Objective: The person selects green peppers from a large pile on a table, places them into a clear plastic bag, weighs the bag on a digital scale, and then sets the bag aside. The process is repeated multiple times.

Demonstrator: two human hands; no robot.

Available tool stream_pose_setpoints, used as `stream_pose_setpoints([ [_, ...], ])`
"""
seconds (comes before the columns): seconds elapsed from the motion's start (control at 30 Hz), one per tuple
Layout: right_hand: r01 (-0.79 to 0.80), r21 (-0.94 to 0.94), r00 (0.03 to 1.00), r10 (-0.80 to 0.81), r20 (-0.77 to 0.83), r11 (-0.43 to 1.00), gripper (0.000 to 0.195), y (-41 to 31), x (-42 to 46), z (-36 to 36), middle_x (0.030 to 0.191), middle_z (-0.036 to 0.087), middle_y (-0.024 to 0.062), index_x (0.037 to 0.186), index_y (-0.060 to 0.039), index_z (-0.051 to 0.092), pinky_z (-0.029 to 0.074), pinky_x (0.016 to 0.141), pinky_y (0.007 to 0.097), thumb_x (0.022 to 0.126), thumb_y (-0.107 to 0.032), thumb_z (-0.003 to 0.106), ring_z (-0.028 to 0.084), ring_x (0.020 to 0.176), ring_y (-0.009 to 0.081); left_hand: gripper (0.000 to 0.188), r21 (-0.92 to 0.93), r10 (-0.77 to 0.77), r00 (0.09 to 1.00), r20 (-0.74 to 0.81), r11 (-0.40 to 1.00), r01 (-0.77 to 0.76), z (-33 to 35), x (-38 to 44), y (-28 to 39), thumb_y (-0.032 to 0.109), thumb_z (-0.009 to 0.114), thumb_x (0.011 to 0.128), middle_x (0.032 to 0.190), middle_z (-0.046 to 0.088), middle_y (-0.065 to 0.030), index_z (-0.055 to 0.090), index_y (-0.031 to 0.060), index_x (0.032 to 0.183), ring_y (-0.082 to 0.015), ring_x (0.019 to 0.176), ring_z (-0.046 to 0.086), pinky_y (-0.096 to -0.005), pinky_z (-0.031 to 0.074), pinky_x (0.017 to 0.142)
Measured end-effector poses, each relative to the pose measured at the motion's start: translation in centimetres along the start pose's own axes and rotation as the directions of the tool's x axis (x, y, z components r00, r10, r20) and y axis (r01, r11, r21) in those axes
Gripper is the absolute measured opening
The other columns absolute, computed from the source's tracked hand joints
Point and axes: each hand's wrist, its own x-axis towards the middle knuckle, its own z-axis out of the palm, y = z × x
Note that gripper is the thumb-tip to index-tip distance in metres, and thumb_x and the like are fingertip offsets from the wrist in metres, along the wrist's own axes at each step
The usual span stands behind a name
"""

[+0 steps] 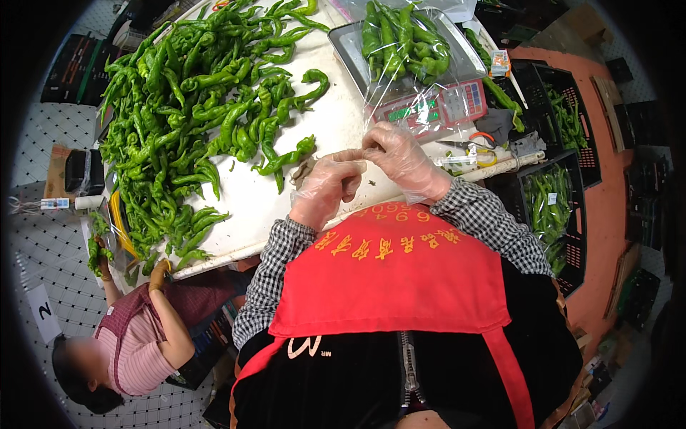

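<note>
My left hand (333, 183), in a clear plastic glove, is at the table's near edge with its index finger stretched toward my right hand (399, 161). The right hand wears a similar glove, and its bent fingers meet that fingertip. Whether anything thin is pinched between them cannot be made out. Just beyond, a clear plastic bag of green peppers (404, 43) lies on the metal pan (348, 59) of a digital scale (461, 102) with a lit green display. A large heap of long green peppers (177, 107) covers the table's left side. A brownish crumpled item (303, 171) lies beside my left hand.
Scissors (485, 153) with orange and yellow handles lie right of the scale, near a grey cloth (493, 126). Black crates (576, 214) with bagged peppers stand at the right. At the lower left, a gloved co-worker (144, 322) handles peppers at the table's edge.
</note>
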Motion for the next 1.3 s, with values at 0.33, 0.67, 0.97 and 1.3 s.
stream_pose_setpoints([
  [0.33, 0.025, -0.124, 1.000, -0.027, -0.013, 0.992, 0.017, 0.1, -0.3, -0.2, 0.085, 0.060, 0.0147, 0.086, 0.0001, 0.057, 0.048, 0.068, 0.0428, 0.085, -0.004, 0.073, 0.061, 0.079, 0.0342, 0.033, -0.026, -0.012, 0.994, 0.106, 1.000, 0.015, 0.2, -0.2, 0.3, 0.015, 0.059, 0.098, 0.061, 0.039, 0.0064, 0.064, -0.0038, 0.125, -0.0071, 0.052, 0.035, -0.0250, 0.030, 0.050],
  [0.67, 0.144, -0.211, 0.989, -0.145, 0.008, 0.967, 0.013, -2.0, -1.2, -1.7, 0.092, 0.060, 0.0162, 0.097, -0.0030, 0.056, 0.050, 0.080, 0.0478, 0.090, -0.006, 0.067, 0.061, 0.092, 0.0385, 0.021, 0.179, 0.229, 0.970, -0.086, 0.961, -0.212, 1.5, 6.5, 0.1, 0.021, 0.067, 0.099, 0.068, 0.054, 0.0006, 0.064, 0.0045, 0.086, -0.0095, 0.058, 0.048, -0.0257, 0.041, 0.056],
  [0.97, -0.089, -0.170, 0.994, 0.098, 0.045, 0.981, 0.011, -1.8, -8.0, -5.3, 0.086, 0.058, 0.0148, 0.091, -0.0013, 0.058, 0.050, 0.073, 0.0433, 0.089, -0.004, 0.068, 0.061, 0.083, 0.0347, 0.028, 0.071, 0.279, 0.958, -0.068, 0.959, -0.275, 0.8, 6.9, -0.8, 0.026, 0.064, 0.102, 0.069, 0.057, -0.0026, 0.062, 0.0038, 0.085, -0.0110, 0.059, 0.051, -0.0258, 0.043, 0.057],
  [1.3, -0.090, -0.062, 0.990, 0.083, -0.112, 0.994, 0.012, -2.8, -3.7, -2.2, 0.088, 0.060, 0.0115, 0.099, -0.0021, 0.063, 0.049, 0.070, 0.0372, 0.091, -0.005, 0.071, 0.063, 0.081, 0.0282, 0.070, 0.221, 0.100, 0.989, -0.108, 0.972, -0.074, 0.8, 3.4, -0.5, 0.062, 0.040, 0.108, 0.074, 0.067, -0.0077, 0.069, 0.0001, 0.094, -0.0148, 0.063, 0.059, -0.0275, 0.049, 0.063],
])
